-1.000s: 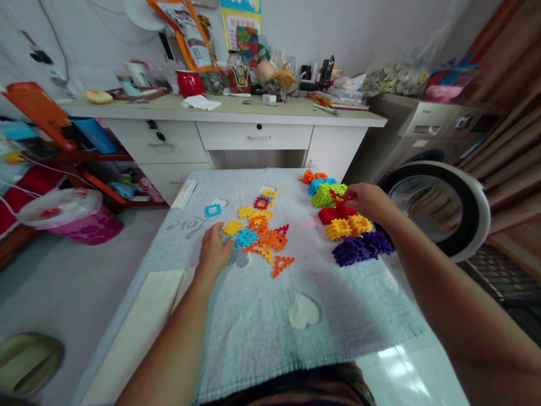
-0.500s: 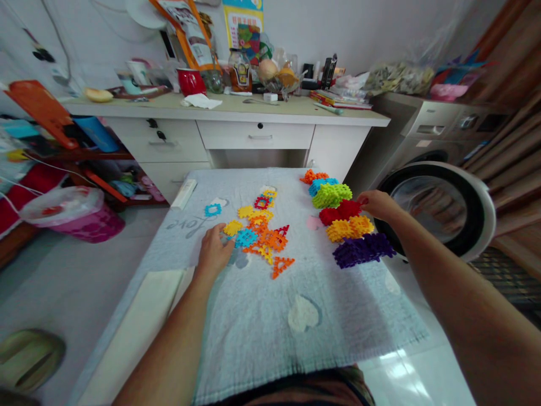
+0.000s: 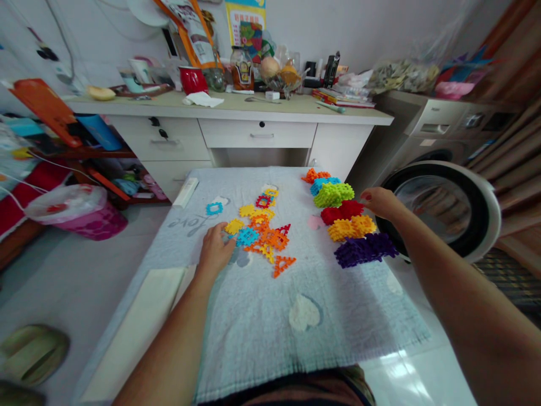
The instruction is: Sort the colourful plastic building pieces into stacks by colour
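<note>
My left hand (image 3: 216,248) rests on the cloth with its fingers apart, touching or nearly touching a yellow plastic interlocking piece (image 3: 234,226) and a blue piece (image 3: 247,237). These lie at the left side of a loose pile of orange, yellow and red pieces (image 3: 276,239). My right hand (image 3: 378,204) hovers just past the right end of a row of red pieces (image 3: 342,211). Its fingers are bent together, with a speck of red at the tips too small to name. Yellow-orange (image 3: 351,228) and purple (image 3: 366,250) rows lie nearer me.
Green (image 3: 333,195), blue (image 3: 324,185) and orange (image 3: 316,175) rows lie farther back. A single blue square (image 3: 214,208) and a white box (image 3: 186,193) are at the left. Beyond stand a cluttered desk (image 3: 262,115) and a washing machine with its door (image 3: 443,211) open.
The view has shifted slightly. My right hand has moved a little away from the end of the red row. My left hand and the pieces stay in place.
</note>
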The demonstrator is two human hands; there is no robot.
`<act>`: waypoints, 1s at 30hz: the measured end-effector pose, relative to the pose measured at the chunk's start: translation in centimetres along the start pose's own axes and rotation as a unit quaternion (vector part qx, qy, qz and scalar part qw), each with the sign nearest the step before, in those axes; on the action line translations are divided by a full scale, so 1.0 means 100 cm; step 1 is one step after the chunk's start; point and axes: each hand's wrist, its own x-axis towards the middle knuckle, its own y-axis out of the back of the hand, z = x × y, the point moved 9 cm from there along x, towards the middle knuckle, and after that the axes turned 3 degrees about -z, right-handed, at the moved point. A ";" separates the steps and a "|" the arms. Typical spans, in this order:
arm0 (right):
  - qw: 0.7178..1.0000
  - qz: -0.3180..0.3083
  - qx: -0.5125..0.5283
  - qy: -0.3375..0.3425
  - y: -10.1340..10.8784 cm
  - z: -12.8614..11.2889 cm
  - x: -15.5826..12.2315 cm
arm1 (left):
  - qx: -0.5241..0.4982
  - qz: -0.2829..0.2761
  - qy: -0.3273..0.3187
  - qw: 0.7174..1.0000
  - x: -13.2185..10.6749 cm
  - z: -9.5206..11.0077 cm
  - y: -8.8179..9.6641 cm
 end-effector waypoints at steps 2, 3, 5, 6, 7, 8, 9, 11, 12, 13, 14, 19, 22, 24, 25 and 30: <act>0.999 0.032 0.003 0.012 0.018 -0.011 -0.009 | 0.003 0.001 -0.006 1.000 0.000 0.000 0.000; 0.998 0.051 0.010 0.022 0.030 -0.021 -0.016 | 0.006 0.001 -0.009 1.000 0.000 0.000 0.000; 0.994 0.087 0.037 0.054 0.052 -0.052 -0.034 | 0.010 0.003 -0.012 1.000 0.001 0.000 0.000; 0.991 0.098 0.057 0.073 0.061 -0.072 -0.046 | 0.012 0.004 -0.013 1.000 0.001 0.000 0.000; 0.987 0.096 0.081 0.098 0.066 -0.095 -0.057 | 0.013 0.005 -0.014 1.000 0.001 0.001 0.000; 0.983 0.088 0.105 0.124 0.068 -0.119 -0.069 | 0.014 0.005 -0.016 1.000 0.001 0.001 0.000; 0.977 0.068 0.129 0.154 0.065 -0.144 -0.080 | 0.014 0.004 -0.016 1.000 0.000 0.002 0.001; 0.966 -0.007 0.164 0.202 0.043 -0.189 -0.100 | 0.014 0.001 -0.015 1.000 0.000 0.004 0.001; 0.959 -0.049 0.167 0.222 0.028 -0.207 -0.109 | 0.014 0.000 -0.014 1.000 0.000 0.004 0.002; 0.954 -0.082 0.164 0.235 0.012 -0.221 -0.116 | 0.014 0.000 -0.012 1.000 -0.001 0.005 0.002; 0.950 -0.111 0.158 0.245 -0.003 -0.231 -0.123 | 0.014 0.000 -0.011 1.000 -0.001 0.006 0.003; 0.933 -0.153 0.164 0.280 -0.050 -0.248 -0.137 | 0.012 0.001 -0.017 1.000 -0.003 0.010 0.004; 0.928 -0.128 0.209 0.280 -0.057 -0.247 -0.135 | 0.016 0.003 -0.016 1.000 -0.004 0.010 0.005; 0.922 -0.113 0.242 0.280 -0.059 -0.246 -0.133 | 0.016 0.000 -0.015 1.000 -0.005 0.010 0.005; 0.918 -0.107 0.259 0.281 -0.060 -0.245 -0.132 | 0.016 -0.003 -0.014 1.000 -0.005 0.010 0.004; 0.896 -0.097 0.341 0.268 -0.058 -0.240 -0.129 | 0.024 -0.012 -0.019 0.999 -0.004 0.011 0.003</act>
